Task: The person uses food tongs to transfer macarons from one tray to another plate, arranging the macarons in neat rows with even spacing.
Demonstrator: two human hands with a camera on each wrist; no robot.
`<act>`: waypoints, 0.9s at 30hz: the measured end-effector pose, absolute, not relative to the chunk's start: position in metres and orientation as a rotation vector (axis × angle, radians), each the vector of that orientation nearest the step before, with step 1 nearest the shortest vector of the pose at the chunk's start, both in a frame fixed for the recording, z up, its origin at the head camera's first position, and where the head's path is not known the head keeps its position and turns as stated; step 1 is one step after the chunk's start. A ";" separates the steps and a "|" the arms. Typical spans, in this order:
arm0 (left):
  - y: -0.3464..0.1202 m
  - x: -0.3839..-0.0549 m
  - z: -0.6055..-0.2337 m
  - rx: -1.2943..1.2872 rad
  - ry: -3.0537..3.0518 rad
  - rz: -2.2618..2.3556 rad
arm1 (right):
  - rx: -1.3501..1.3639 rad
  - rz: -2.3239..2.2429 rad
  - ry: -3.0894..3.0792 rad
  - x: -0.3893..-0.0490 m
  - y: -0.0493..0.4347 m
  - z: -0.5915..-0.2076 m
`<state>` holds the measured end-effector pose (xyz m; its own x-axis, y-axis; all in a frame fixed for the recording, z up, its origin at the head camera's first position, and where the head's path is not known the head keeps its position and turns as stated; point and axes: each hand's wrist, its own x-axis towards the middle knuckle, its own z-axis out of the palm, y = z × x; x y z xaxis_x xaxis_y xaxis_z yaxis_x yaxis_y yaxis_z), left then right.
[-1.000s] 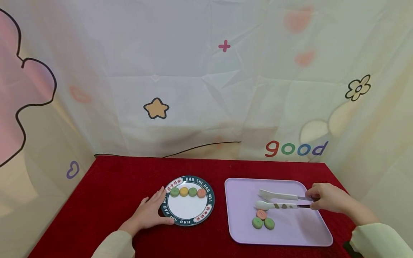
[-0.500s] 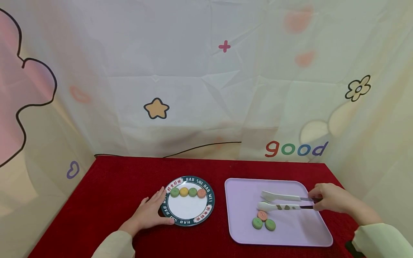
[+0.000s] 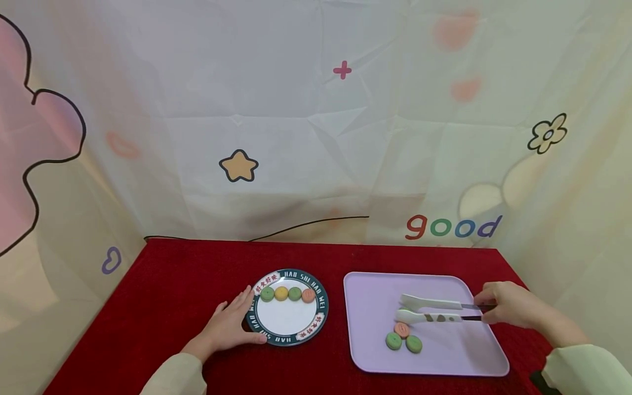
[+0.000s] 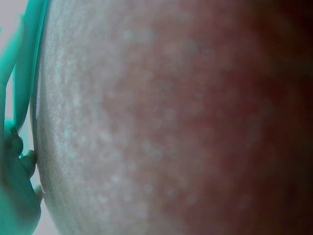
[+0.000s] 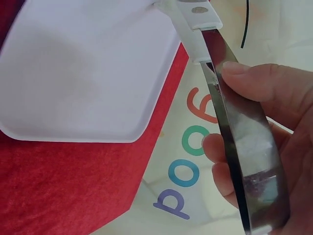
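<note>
My right hand point(image 3: 511, 304) grips a pair of tongs point(image 5: 244, 127) by its shiny metal arms, thumb on one side and fingertips on the other. The white tips of the tongs stand apart over a lilac tray point(image 3: 464, 351), the nearer tip right by a pink round sweet point(image 3: 402, 330). Two green sweets point(image 3: 393, 341) lie just in front of that one. With fingers spread, my left hand point(image 3: 224, 329) rests at the left rim of a round plate point(image 3: 321, 323). A row of green, yellow point(image 3: 281, 293), green and pink sweets lies across the plate's upper half.
A red cloth point(image 3: 197, 274) covers the table under plate and tray. Behind it hangs a pale printed curtain point(image 3: 296, 137), which also closes off both sides. Mostly a blurred reddish surface point(image 4: 171, 122) fills the left wrist view.
My right hand and the tongs have shifted slightly to the right. The pink sweet and the right-hand green one have moved a little to the right as well. My left hand has stayed put.
</note>
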<state>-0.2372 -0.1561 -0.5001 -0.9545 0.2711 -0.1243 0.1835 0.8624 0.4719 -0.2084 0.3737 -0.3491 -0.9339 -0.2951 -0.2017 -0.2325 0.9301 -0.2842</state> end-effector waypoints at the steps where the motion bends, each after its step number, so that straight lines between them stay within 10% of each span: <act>1: -0.156 -0.237 -0.500 0.351 2.851 0.693 | -0.405 -0.377 2.848 -0.208 0.374 -0.350; 27: -0.156 -0.237 -0.500 0.351 2.849 0.693 | -0.388 -0.388 2.936 -0.189 0.382 -0.367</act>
